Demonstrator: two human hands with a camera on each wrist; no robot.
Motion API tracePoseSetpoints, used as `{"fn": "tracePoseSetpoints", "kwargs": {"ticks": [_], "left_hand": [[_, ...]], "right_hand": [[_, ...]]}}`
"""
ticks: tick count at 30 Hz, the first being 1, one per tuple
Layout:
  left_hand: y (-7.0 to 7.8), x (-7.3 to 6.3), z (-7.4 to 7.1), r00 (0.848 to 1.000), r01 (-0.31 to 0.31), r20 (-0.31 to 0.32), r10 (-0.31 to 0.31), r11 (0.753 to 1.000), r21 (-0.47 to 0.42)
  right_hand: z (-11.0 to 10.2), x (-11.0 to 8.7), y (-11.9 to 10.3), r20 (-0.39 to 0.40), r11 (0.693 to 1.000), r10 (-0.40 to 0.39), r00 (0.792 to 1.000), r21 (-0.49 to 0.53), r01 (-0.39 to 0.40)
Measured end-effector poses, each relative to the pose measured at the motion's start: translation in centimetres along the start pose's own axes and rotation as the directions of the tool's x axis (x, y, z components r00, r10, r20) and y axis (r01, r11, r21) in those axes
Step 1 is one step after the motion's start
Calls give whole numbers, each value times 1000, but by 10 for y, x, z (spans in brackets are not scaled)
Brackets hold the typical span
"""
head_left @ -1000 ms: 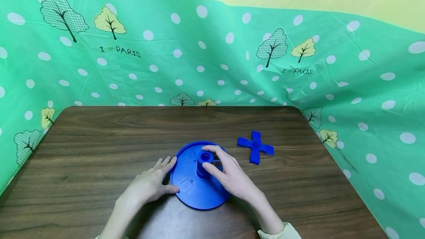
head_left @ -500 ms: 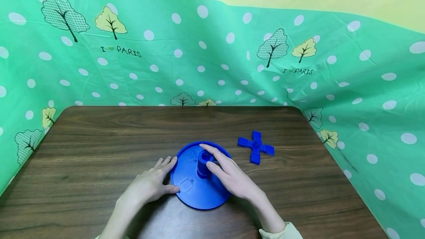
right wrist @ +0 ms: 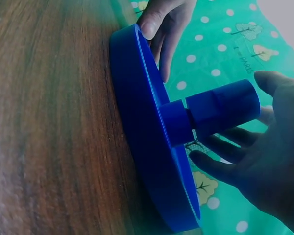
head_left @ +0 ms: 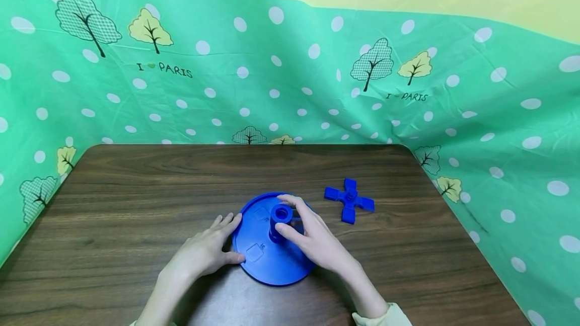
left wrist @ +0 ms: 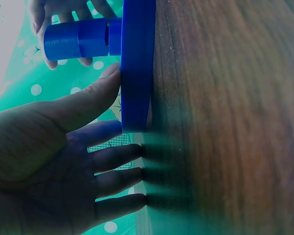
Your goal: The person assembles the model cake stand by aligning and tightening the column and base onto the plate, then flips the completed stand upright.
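Observation:
A round blue plastic disc [head_left: 272,268] with a low rim lies on the table. An upright blue hollow cylinder [head_left: 282,219] stands at its centre, on a short post. My left hand [head_left: 201,250] steadies the disc's left edge with thumb and index finger extended; in the left wrist view its other fingertips reach the table. My right hand [head_left: 317,243] is around the cylinder, with the thumb on its near left side and the index finger behind its top. In the right wrist view the remaining fingers [right wrist: 215,169] spread behind and below the cylinder.
A blue cross-shaped piece [head_left: 349,200] with a raised centre lies on the wooden table [head_left: 149,190], right of and beyond the disc. Green dotted cloth [head_left: 281,64] hangs around the table's far edge and sides.
My right thumb and index finger shift around the cylinder: half a second ago the thumb was farther right and the index farther left. The cylinder's top looks turned. My left hand stays put.

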State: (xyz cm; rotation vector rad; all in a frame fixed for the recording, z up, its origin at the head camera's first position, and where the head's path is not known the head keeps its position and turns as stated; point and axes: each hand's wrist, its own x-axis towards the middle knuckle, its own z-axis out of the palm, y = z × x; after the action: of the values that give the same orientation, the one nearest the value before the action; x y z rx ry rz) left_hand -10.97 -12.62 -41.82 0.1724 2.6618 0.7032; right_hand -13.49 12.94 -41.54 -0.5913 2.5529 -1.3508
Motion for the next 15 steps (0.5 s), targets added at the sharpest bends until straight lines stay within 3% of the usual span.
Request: {"fn": "tracePoseSetpoints", "kwargs": {"ticks": [7, 15], "left_hand": [[0, 1, 0, 1000, -6, 1, 6, 1000, 3], [-1, 0, 0, 1000, -16, -12, 16, 1000, 8]], "right_hand": [[-1, 1, 1, 84, 1000, -24, 996, 20, 22], [0, 1, 2, 9, 1000, -8, 1000, 25, 7]]}}
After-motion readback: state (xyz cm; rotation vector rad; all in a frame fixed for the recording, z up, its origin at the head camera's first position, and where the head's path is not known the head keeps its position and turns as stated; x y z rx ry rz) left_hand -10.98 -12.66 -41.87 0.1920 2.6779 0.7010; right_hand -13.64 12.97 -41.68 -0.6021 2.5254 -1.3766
